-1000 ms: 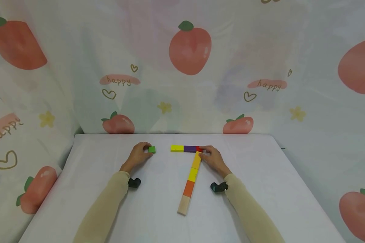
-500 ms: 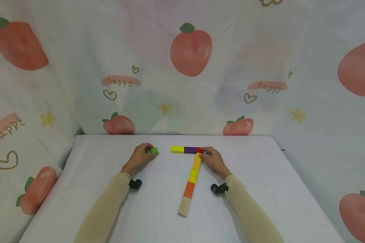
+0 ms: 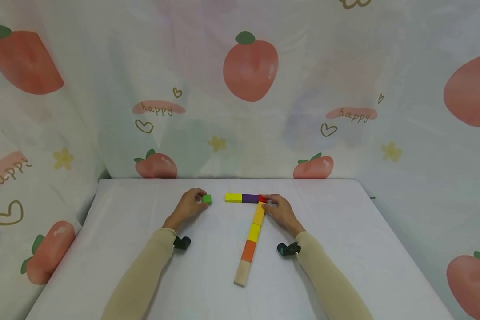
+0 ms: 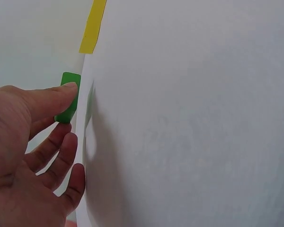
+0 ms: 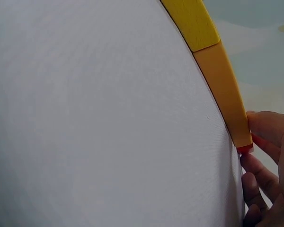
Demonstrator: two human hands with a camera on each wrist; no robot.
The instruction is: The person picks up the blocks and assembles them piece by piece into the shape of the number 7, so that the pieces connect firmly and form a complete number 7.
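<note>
My left hand (image 3: 190, 204) pinches a small green block (image 3: 207, 199) between thumb and fingers, left of the row of blocks. In the left wrist view the green block (image 4: 67, 106) appears just off the white cloth. A yellow block (image 3: 233, 198), a purple block (image 3: 250, 198) and a red block (image 3: 262, 198) lie end to end. My right hand (image 3: 282, 212) holds the red block, partly hiding it, with its thumb against an orange-yellow block (image 3: 258, 214). Below that, a yellow block (image 3: 254, 232), an orange block (image 3: 249, 251) and a plain wood block (image 3: 242, 273) continue slantwise.
A white cloth covers the table (image 3: 336, 275). Its far edge meets a fruit-printed curtain (image 3: 256, 133) just beyond the blocks. More curtain hangs at both sides. Each wrist carries a small black camera, such as the left camera (image 3: 182, 243).
My left hand has moved right with the green block, closer to the yellow end of the row; the block tilted briefly on the way. The right hand and the laid blocks stay put.
</note>
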